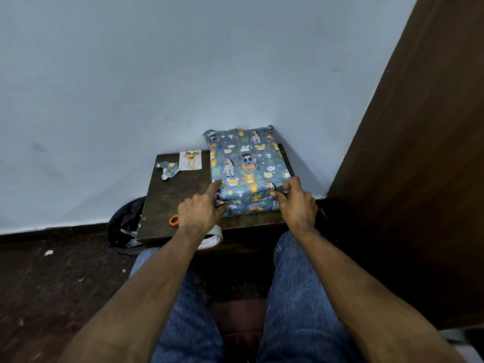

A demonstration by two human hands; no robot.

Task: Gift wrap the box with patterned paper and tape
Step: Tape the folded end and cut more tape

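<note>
Box [246,166] wrapped in animal-print paper, on right half of table [180,195], far end against wall. Left hand [200,209] at near-left corner: index straight, pressing top; thumb on near face. Right hand [296,203] at near-right corner, fingers curled, pinching paper fold. Tape roll [213,238] at near table edge, partly under left wrist. Orange scissor handle [173,220] just left of it. Paper scrap [169,171] and card [190,159] far left.
</note>
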